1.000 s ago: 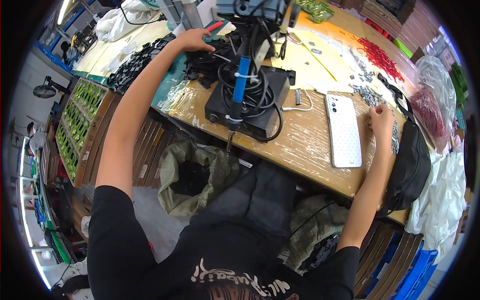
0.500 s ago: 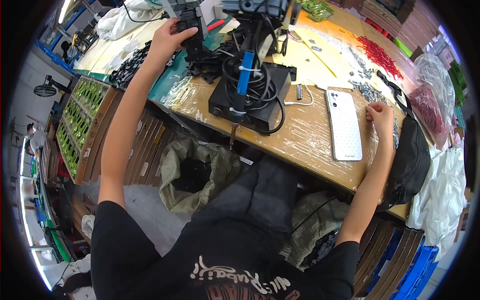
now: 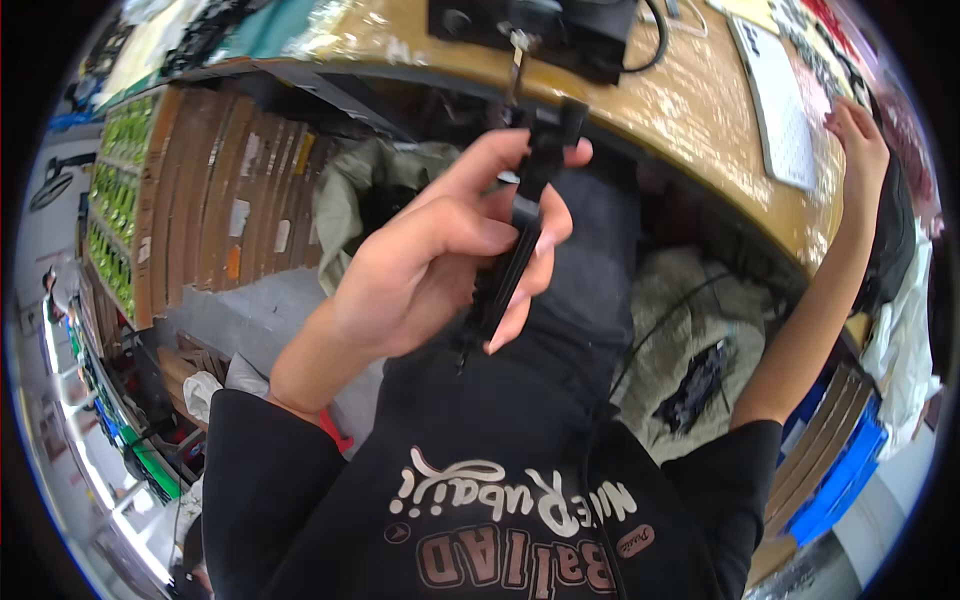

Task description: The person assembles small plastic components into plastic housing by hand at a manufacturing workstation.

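My left hand [image 3: 420, 250] is raised over my lap, its fingers wrapped round a long, narrow black plastic part [image 3: 512, 270]. The part is tilted, and my fingers cover much of it. Just beyond its upper end hangs the thin metal tip [image 3: 516, 75] of a mounted tool, whose body lies outside the picture. At the table's right side my right hand [image 3: 858, 138] has its fingertips drawn together; whatever they hold is too small to name. A white phone [image 3: 775, 110] lies beside that hand, and small grey metal pieces [image 3: 815, 50] lie behind it.
A black box [image 3: 590, 45] with a cable stands on the wooden table [image 3: 690, 130]. Below the table are an open sack [image 3: 345, 190] on the left and another sack [image 3: 680, 310] on the right. Cardboard trays [image 3: 215, 190] stand at left; a black bag [image 3: 890, 240] hangs at right.
My left hand has come from the table's far left, down and toward me, with the black part in it. The view has tilted down. My right hand stays by the phone.
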Motion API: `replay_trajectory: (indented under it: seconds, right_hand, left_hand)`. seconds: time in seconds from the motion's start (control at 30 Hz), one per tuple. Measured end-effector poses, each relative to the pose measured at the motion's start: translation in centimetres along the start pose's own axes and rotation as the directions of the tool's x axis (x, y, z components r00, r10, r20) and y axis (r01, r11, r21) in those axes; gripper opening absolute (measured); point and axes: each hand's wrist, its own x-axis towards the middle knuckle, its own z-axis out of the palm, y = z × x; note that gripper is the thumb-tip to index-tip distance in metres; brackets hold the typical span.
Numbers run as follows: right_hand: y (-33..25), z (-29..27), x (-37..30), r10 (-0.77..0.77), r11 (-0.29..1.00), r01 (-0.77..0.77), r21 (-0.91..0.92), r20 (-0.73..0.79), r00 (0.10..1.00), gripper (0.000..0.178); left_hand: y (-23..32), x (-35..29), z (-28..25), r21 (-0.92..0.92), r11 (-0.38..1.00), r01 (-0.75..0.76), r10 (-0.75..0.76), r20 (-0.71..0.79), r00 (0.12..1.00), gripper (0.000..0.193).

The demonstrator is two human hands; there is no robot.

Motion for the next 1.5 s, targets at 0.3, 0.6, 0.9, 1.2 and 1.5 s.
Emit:
replay_trajectory:
  seconds: [0.3, 0.6, 0.9, 1.2, 1.5]
  right_hand:
    - [-9.6, 4.8, -15.3, 0.038, 0.928, 0.013, 0.372, -0.129, 0.991, 0.020]
    - [-11.9, 9.3, -21.6, 0.026, 0.573, -0.324, 0.753, 0.378, 0.925, 0.019]
    - [-11.7, 10.2, -24.9, 0.151, 0.380, -0.324, 0.866, 0.288, 0.946, 0.019]
    - [-12.0, 11.2, -25.7, 0.160, 0.214, -0.435, 0.875, 0.408, 0.899, 0.018]
    - [-12.6, 11.4, -25.3, 0.154, 0.249, -0.444, 0.861, 0.418, 0.895, 0.016]
  left_hand:
    - [-6.4, 0.2, 0.0, -0.448, 0.862, 0.239, -0.169, 0.191, 0.967, 0.066]
    - [-7.4, -0.2, 0.4, -0.188, 0.893, 0.409, -0.370, 0.210, 0.905, 0.072]
    - [-8.1, -0.9, -0.4, 0.269, 0.914, -0.304, 0.346, -0.122, 0.930, 0.049]
    - [-8.4, -1.3, 0.2, 0.162, 0.858, -0.488, 0.508, -0.130, 0.851, 0.070]
    - [-8.4, -2.1, -0.3, 0.303, 0.786, -0.539, 0.581, -0.062, 0.812, 0.076]
